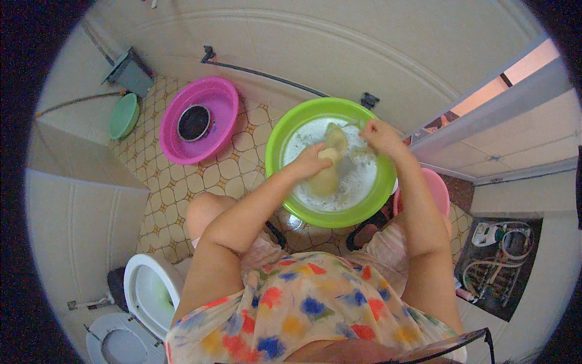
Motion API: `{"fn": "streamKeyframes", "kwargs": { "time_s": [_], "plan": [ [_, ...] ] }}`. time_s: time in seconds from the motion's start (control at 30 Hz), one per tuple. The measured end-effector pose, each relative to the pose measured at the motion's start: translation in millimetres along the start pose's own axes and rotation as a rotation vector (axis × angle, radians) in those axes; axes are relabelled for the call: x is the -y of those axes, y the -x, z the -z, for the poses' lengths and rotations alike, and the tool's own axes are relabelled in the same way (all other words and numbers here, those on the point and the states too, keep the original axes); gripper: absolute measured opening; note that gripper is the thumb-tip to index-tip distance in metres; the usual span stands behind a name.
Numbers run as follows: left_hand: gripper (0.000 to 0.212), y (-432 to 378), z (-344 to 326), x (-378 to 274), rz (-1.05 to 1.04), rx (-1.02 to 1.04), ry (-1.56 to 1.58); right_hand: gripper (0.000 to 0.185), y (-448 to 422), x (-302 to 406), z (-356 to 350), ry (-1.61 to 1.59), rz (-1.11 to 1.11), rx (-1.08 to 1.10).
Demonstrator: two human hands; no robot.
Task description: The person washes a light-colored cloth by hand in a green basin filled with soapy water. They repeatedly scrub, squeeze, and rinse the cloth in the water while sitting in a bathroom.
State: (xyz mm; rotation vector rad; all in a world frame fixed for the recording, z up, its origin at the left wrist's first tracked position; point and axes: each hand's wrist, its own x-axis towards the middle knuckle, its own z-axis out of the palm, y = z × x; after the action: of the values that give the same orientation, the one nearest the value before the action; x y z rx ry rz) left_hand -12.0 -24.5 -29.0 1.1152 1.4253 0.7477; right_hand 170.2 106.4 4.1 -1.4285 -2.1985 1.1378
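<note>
Before me a large lime-green plastic basin point(277, 150) holds water topped with white soap suds point(309, 132). My left hand point(313, 161) grips a wet, pale yellow item point(325, 182), which looks like cloth and lies partly under the foamy water. From its upper end a thin, pale strip stretches towards my right hand point(379, 136). The fingers of that hand are closed around the strip, above the basin's right side. Motion blur hides the exact shape of the strip. Suds cover the item's lower edge.
A magenta basin point(182, 152) with a dark round container point(194, 123) stands on the tiled floor at left, near a small green basin point(125, 116) and a grey bucket point(134, 75). A pink basin point(436, 189) is at right; a toilet point(150, 264) stands lower left.
</note>
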Motion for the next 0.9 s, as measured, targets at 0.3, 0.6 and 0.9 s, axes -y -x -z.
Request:
{"fn": "streamKeyframes", "kwargs": {
  "time_s": [0.3, 0.6, 0.9],
  "plan": [
    [0.038, 14, 12, -14, -0.424, 0.292, -0.432, 0.044, 35, 31, -30, -0.233, 0.513, 0.55],
    [0.029, 16, 29, -19, -0.338, 0.112, -0.649, 0.035, 40, 35, -32, 0.249, 0.282, 0.697],
    [0.03, 19, 54, -17, -0.216, 0.16, -0.448, 0.02, 42, 17, -37, -0.099, 0.341, 0.55]
  ]
}}
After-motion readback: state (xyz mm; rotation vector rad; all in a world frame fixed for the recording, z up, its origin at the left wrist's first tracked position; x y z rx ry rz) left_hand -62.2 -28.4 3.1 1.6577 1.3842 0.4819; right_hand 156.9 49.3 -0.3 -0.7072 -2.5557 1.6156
